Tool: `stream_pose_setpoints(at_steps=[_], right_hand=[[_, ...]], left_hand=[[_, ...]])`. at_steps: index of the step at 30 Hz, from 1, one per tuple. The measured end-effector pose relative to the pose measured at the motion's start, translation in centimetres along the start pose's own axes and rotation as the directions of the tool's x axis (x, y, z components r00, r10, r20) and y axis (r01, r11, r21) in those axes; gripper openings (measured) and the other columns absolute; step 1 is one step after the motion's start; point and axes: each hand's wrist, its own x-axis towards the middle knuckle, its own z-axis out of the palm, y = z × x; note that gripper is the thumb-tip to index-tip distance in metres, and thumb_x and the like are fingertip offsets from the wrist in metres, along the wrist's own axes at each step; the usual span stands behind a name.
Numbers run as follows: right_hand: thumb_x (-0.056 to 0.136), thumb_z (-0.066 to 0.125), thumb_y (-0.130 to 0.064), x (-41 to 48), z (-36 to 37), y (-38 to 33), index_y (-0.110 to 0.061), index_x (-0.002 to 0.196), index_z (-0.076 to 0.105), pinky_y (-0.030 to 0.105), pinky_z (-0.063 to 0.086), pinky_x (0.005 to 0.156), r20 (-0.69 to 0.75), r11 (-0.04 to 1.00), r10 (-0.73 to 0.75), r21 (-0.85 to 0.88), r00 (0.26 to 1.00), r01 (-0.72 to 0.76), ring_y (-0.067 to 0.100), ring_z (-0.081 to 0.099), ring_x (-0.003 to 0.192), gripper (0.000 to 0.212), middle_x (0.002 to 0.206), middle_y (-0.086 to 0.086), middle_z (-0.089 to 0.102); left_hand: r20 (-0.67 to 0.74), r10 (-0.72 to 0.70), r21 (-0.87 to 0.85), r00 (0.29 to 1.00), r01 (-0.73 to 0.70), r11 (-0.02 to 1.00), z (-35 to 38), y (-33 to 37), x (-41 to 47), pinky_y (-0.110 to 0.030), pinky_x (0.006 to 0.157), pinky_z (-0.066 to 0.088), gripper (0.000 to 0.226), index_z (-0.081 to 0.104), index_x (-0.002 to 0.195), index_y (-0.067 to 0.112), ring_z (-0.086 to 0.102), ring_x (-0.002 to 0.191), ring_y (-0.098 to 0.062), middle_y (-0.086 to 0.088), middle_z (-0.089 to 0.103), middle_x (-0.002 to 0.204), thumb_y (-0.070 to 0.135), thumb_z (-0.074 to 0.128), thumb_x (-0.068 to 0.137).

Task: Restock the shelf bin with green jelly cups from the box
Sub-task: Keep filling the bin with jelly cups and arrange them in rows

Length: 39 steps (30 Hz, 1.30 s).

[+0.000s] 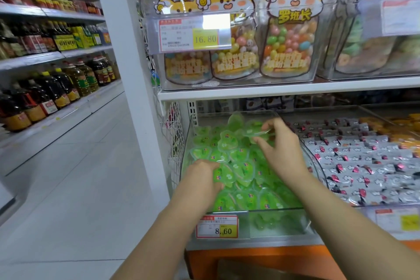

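Note:
A clear plastic shelf bin [276, 223] on the lower shelf is piled with several green jelly cups [243, 173]. Both of my hands reach into it. My left hand [205, 177] lies on the pile at the bin's left side, its fingers curled over a cup [223, 175]. My right hand [278, 150] is farther back and holds a few cups [255, 129] between thumb and fingers above the pile. A brown cardboard edge [250, 268], possibly the box, shows at the bottom.
A price tag reading 8.60 [217, 226] hangs on the bin front. To the right lie grey wrapped snacks [363, 166]. The shelf above [272, 91] carries candy bags in clear bins. An aisle with oil bottles [56, 93] runs on the left.

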Motion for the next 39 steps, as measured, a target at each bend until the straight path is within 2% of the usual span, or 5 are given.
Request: stream_pose_setpoints(at_steps=[10, 18, 30, 36, 39], right_hand=[[0.070, 0.080, -0.018, -3.5, 1.7, -6.4, -0.024, 0.068, 0.044, 0.013, 0.036, 0.052, 0.257, 0.962, -0.020, 0.267, 0.966, -0.051, 0.001, 0.042, 0.050, 0.037, 0.065, -0.009, 0.048], [0.071, 0.078, -0.015, -3.5, 5.4, -6.3, -0.021, 0.070, 0.051, 0.012, 0.033, 0.050, 0.287, 0.978, 0.052, 0.178, 0.956, -0.107, 0.000, 0.044, 0.044, 0.027, 0.060, -0.012, 0.046], [0.073, 0.072, -0.045, -4.4, 5.8, -6.2, -0.027, 0.088, 0.059, 0.027, 0.030, 0.073, 0.430, 0.913, -0.160, -0.278, 0.888, 0.299, 0.016, 0.053, 0.094, 0.026, 0.082, -0.011, 0.057], [0.079, 0.065, -0.049, -3.3, 4.3, -5.8, -0.036, 0.127, 0.053, 0.033, 0.030, 0.103, 0.560, 0.849, -0.142, -0.355, 0.817, 0.391, 0.018, 0.035, 0.126, 0.051, 0.139, -0.008, 0.044], [0.087, 0.056, -0.048, -3.7, 4.5, -5.3, -0.036, 0.134, 0.047, 0.030, 0.032, 0.102, 0.601, 0.832, -0.152, -0.350, 0.785, 0.430, 0.016, 0.033, 0.130, 0.049, 0.143, -0.012, 0.043]], left_hand=[[-0.134, -0.037, -0.200, 0.990, 0.010, 0.980, -4.0, -3.0, -4.3, -0.024, 0.085, 0.049, 0.038, 0.059, 0.121, 0.029, 0.066, 0.088, -0.011, 0.007, 0.062, 0.118, 0.007, 0.056, 0.091], [-0.228, 0.035, -0.029, 0.973, -0.043, 0.999, -3.7, -4.1, -5.4, -0.029, 0.092, 0.046, 0.036, 0.059, 0.125, 0.031, 0.059, 0.105, -0.012, 0.010, 0.062, 0.121, 0.016, 0.054, 0.092], [-0.193, 0.081, 0.027, 0.978, -0.077, 0.997, -3.6, -4.9, -5.3, -0.031, 0.089, 0.048, 0.034, 0.056, 0.124, 0.037, 0.055, 0.106, -0.004, 0.020, 0.055, 0.122, 0.021, 0.051, 0.094], [-0.194, 0.081, 0.037, 0.978, -0.075, 0.997, -3.6, -4.9, -5.3, -0.030, 0.088, 0.048, 0.034, 0.056, 0.125, 0.037, 0.056, 0.106, -0.004, 0.020, 0.056, 0.121, 0.023, 0.051, 0.094], [-0.192, 0.074, 0.041, 0.979, -0.067, 0.997, -3.7, -4.8, -5.3, -0.030, 0.089, 0.048, 0.034, 0.055, 0.125, 0.038, 0.056, 0.107, -0.003, 0.020, 0.056, 0.122, 0.024, 0.051, 0.095]])
